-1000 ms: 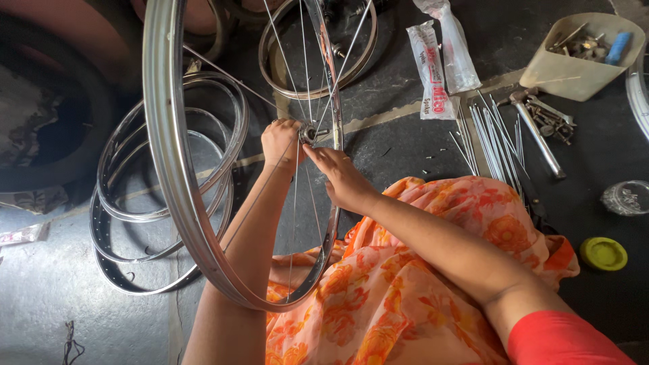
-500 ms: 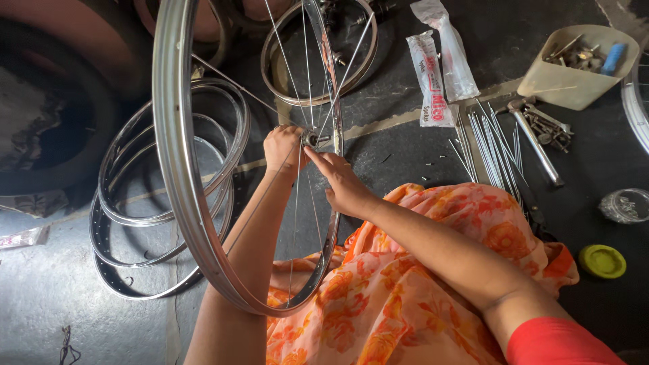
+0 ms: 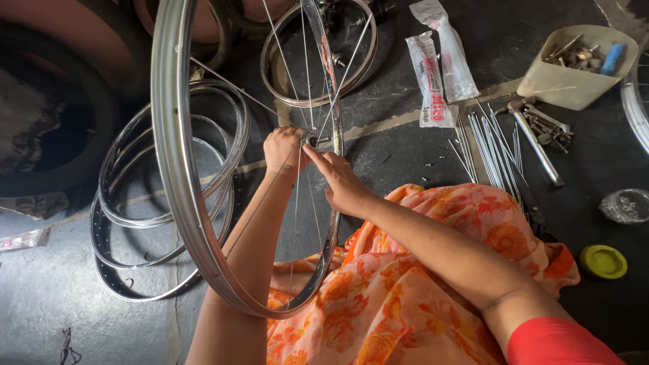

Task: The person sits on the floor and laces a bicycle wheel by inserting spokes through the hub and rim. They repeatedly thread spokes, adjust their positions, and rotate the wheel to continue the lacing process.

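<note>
- Wheel rim [image 3: 177, 169] stood upright over my lap, its plane running away from me.
- Left hand [image 3: 284, 150] curled closed around the hub [image 3: 311, 140] at centre; right hand [image 3: 341, 181] pinched it from the near side.
- Beyond: loose spokes [image 3: 490, 145] on the floor, well apart.

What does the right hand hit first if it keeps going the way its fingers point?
The right hand points up-left at the wheel hub; its fingertips already seem to touch it. Just beyond is the left hand. Depth is hard to judge.
</note>
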